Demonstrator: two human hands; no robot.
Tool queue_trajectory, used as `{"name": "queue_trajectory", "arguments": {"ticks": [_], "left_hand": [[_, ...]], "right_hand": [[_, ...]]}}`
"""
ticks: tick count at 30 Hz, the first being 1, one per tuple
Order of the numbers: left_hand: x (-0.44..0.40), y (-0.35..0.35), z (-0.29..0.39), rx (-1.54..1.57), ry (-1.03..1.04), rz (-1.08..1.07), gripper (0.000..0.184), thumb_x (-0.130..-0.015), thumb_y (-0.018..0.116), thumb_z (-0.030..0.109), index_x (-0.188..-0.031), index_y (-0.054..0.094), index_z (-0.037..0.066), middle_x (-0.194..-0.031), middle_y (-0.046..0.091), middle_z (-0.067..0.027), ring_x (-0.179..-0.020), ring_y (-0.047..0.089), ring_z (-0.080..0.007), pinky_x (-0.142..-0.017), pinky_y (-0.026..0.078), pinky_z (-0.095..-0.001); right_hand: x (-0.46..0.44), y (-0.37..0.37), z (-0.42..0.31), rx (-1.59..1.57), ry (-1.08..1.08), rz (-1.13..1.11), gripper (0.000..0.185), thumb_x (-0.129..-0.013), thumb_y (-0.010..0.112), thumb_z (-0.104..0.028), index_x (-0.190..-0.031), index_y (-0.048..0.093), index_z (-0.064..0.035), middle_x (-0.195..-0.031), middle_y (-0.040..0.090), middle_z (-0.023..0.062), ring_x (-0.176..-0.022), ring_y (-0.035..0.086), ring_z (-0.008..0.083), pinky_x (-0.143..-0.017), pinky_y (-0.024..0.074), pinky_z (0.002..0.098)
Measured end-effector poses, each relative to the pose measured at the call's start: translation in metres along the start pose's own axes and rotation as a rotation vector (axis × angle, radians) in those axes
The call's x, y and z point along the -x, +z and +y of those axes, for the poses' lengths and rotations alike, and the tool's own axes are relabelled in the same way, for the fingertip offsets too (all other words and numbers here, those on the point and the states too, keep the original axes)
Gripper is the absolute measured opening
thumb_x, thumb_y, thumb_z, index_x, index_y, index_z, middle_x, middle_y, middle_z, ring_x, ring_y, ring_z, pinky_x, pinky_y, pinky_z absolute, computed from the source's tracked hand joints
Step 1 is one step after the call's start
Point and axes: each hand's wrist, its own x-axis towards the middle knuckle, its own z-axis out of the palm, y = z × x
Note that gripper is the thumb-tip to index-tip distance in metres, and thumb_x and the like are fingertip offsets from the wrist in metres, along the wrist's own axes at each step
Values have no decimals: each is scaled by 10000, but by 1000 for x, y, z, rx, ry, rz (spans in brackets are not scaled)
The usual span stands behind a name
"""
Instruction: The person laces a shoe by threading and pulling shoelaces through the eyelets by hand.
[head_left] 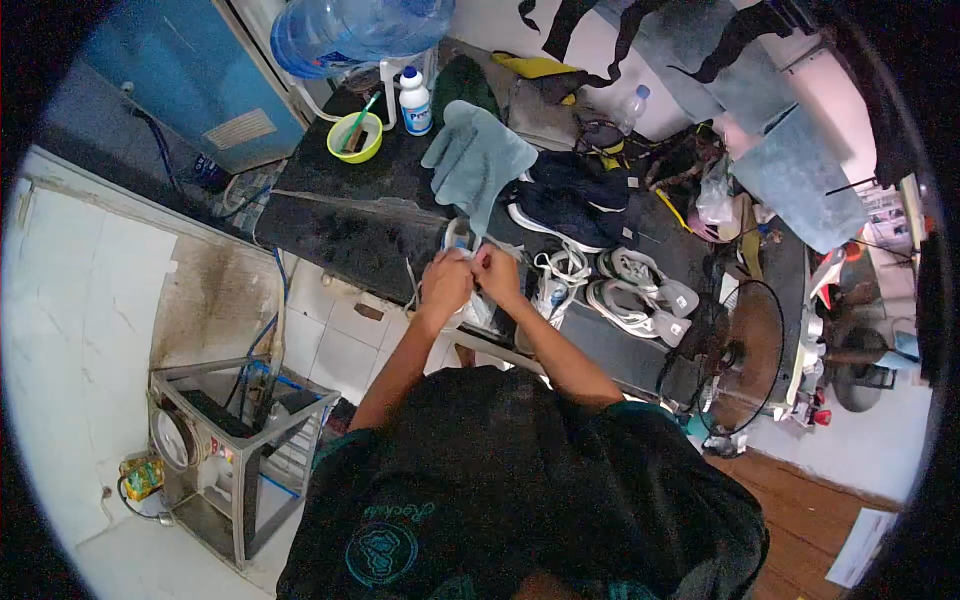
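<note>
A light-coloured sneaker (460, 240) lies at the front edge of the dark workbench, partly covered by my hands. My left hand (447, 287) is closed on the sneaker's near part, its fingers curled. Pressed close beside it, my right hand (497, 272) pinches at the lacing area; what sits between the fingertips is too small to tell. A thin pale lace (411, 283) hangs loose left of my left hand. Just beyond the sneaker lies a grey-blue cloth (480, 160). To the right stands another white sneaker (560, 280) with loose laces.
Grey-white shoes (640, 298) and dark shoes (570, 205) lie on the workbench (330, 225). A yellow-green bowl (372, 140) holding a brush stands near a white bottle (415, 105). A fan (740, 355) is at the right, a metal frame (240, 440) on the left.
</note>
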Motion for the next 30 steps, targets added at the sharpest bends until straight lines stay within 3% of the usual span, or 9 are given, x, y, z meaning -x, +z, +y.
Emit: {"name": "queue_trajectory", "arguments": {"ticks": [4, 9, 12, 16, 17, 21, 25, 28, 30], "left_hand": [[20, -19, -30, 535, -66, -277, 183, -831, 715, 224, -870, 679, 49, -842, 673, -161, -815, 667, -355, -767, 533, -472], [-1, -31, 13, 291, -153, -118, 152, -858, 663, 180, -889, 680, 32, -800, 671, -179, -779, 682, -350, -706, 525, -431], [7, -39, -8, 521, 49, -384, 206, -881, 672, 234, -958, 716, 47, -869, 692, -217, -828, 688, -387, -738, 540, -476], [35, -39, -4, 250, -284, -261, 244, -870, 674, 270, -907, 696, 29, -846, 681, -213, -790, 669, -406, -699, 525, -480], [32, -36, 5, 277, -149, -119, 255, -887, 652, 294, -903, 676, 40, -835, 680, -194, -749, 650, -418, -680, 507, -504], [27, -54, 23, 396, 187, -405, 292, -901, 653, 345, -992, 705, 72, -990, 691, -198, -964, 655, -393, -829, 528, -466], [50, -66, 11, 178, -228, -422, 307, -886, 680, 343, -876, 678, 36, -902, 655, -194, -883, 641, -391, -756, 486, -490], [32, -77, 37, 548, 135, -355, 357, -900, 687, 392, -927, 685, 37, -904, 683, -165, -795, 660, -343, -697, 494, -418], [31, -86, 40, 430, 44, -477, 312, -894, 704, 338, -901, 673, 27, -859, 664, -141, -738, 641, -315, -672, 488, -404]], "right_hand": [[6, -15, -5, -80, -11, -39, 264, -829, 781, -196, -924, 576, -60, -652, 646, 153, -611, 674, 304, -570, 497, 406], [-3, -11, -15, -67, -53, -29, 332, -779, 849, -233, -960, 601, -107, -638, 640, 101, -586, 661, 212, -549, 490, 358], [-7, -20, -12, 112, -74, -42, 353, -777, 851, -286, -983, 621, -114, -646, 643, 100, -588, 662, 231, -557, 492, 379], [-4, -14, -13, -30, -73, -30, 325, -799, 824, -255, -998, 614, -106, -620, 617, 124, -578, 642, 281, -557, 476, 417], [-5, -11, -14, -42, -69, -29, 321, -797, 826, -260, -985, 616, -106, -618, 616, 121, -574, 637, 278, -559, 476, 417], [-8, -15, -1, 41, 4, -65, 329, -781, 838, -293, -950, 620, -114, -613, 613, 114, -557, 619, 269, -557, 475, 407], [-8, -21, -7, 13, -33, -39, 337, -774, 839, -298, -931, 617, -99, -595, 596, 111, -554, 617, 304, -545, 465, 414], [-9, -11, -13, 25, -110, -6, 334, -782, 832, -292, -916, 608, -85, -639, 620, 118, -593, 643, 311, -560, 471, 428], [-9, -15, -13, 7, -110, -20, 333, -784, 830, -292, -921, 607, -86, -673, 636, 124, -619, 655, 309, -571, 474, 432]]}}
